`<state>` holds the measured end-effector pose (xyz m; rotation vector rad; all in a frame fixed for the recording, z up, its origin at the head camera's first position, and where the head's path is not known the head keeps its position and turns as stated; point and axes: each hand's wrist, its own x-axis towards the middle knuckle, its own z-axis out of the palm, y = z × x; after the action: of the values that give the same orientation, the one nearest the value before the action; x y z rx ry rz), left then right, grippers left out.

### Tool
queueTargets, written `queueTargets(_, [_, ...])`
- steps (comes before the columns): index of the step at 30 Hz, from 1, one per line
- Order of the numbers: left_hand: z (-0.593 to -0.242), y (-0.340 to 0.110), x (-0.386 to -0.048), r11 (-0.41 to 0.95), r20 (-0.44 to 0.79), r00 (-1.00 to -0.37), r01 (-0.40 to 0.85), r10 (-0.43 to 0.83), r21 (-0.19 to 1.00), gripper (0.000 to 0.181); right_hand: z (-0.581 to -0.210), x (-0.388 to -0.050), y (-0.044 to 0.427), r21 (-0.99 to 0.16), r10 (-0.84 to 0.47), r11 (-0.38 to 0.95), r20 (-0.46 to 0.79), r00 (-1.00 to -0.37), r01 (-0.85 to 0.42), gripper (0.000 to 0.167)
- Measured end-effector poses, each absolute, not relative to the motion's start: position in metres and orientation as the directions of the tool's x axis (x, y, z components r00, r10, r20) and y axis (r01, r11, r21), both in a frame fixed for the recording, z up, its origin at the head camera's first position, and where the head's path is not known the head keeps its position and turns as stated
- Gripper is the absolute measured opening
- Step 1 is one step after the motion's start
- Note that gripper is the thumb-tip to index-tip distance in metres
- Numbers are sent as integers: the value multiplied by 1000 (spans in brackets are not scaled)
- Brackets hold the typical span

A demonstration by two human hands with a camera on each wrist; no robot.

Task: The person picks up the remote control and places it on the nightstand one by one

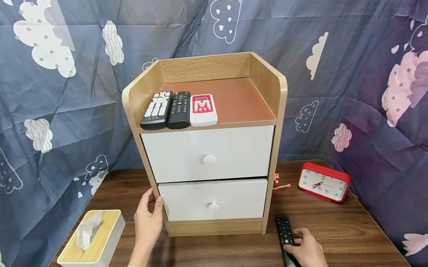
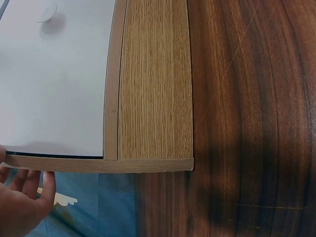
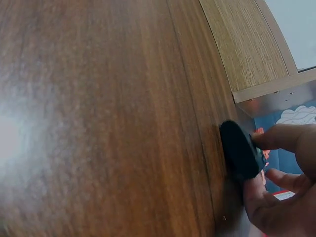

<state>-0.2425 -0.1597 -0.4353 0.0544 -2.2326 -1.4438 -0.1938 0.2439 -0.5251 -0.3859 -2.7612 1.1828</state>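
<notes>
A small wooden cabinet point(image 1: 214, 227) with two white drawers stands on the table, both drawer fronts pushed in. My left hand point(image 1: 147, 220) holds its left side edge; the thumb lies at the front and the fingers are on the outer side point(image 2: 27, 202). To the right of the cabinet, my right hand point(image 1: 307, 251) grips a black remote control point(image 1: 285, 235) by its lower part, thumb on the button face. In the right wrist view the end of the remote point(image 3: 240, 150) shows between thumb and fingers. Whether the remote touches the table, I cannot tell.
On the cabinet top lie a remote with white buttons point(image 1: 157, 109), a black remote point(image 1: 179, 110) and a white-and-red remote point(image 1: 203, 110), side by side. A tissue box point(image 1: 109, 242) sits at left, a red clock point(image 1: 324, 181) at right. Patterned cloth point(image 1: 85, 86) hangs behind.
</notes>
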Motion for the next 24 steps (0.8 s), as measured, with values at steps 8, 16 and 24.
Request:
queueTargets(8, [-434, -160, -242, 440, 375, -883, 227, -283, 869, 39, -524, -194, 245, -741, 269, 641, -27, -963, 200, 57])
queueTargets(16, [-433, -159, -242, 444, 373, -885, 225, -279, 867, 38, -509, -189, 250, -842, 298, 515, -1, -955, 161, 48])
queueTargets(24, [-435, -160, -242, 447, 370, -884, 218, -287, 867, 39, -454, -179, 254, -954, 384, 291, 47, -922, 73, 46])
